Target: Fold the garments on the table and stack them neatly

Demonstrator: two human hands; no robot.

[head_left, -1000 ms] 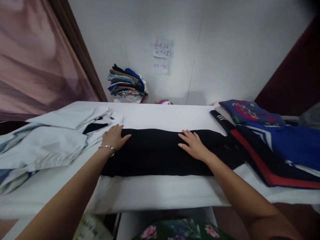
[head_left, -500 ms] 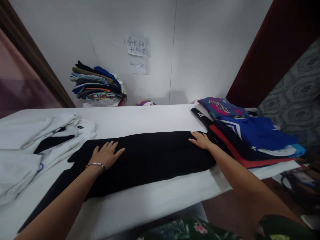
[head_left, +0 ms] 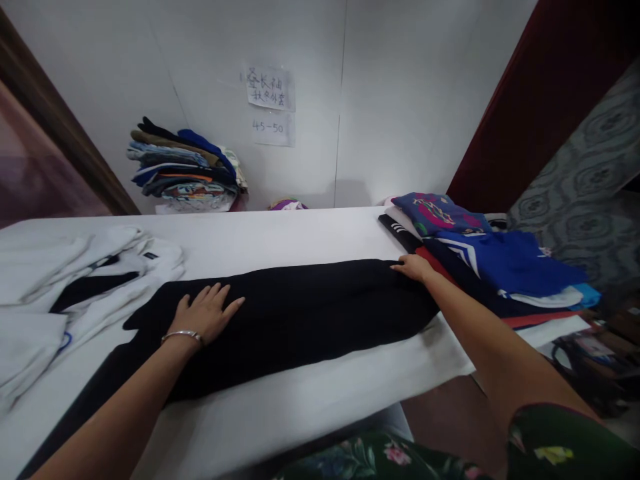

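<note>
A black garment (head_left: 310, 313) lies folded lengthwise across the white table (head_left: 280, 233), with one narrow part trailing toward the lower left. My left hand (head_left: 203, 315) rests flat on its left part, fingers spread, a silver bangle at the wrist. At the far right corner of the black cloth, my right hand (head_left: 414, 268) has its fingers closed on the edge; the thumb side is partly hidden. Close beyond that hand is a stack of folded clothes (head_left: 505, 267), with blue, red and patterned pieces.
White clothing (head_left: 90, 260) is spread on the left of the table. A tall pile of folded garments (head_left: 185, 167) stands against the back wall, left of paper signs (head_left: 271, 107). A purple and white item (head_left: 289, 204) shows at the table's back edge.
My right hand has slid right along the garment's far edge, and its fingers have gone from lying flat to gripping the corner. My left hand stays flat on the cloth. The view has shifted slightly.
</note>
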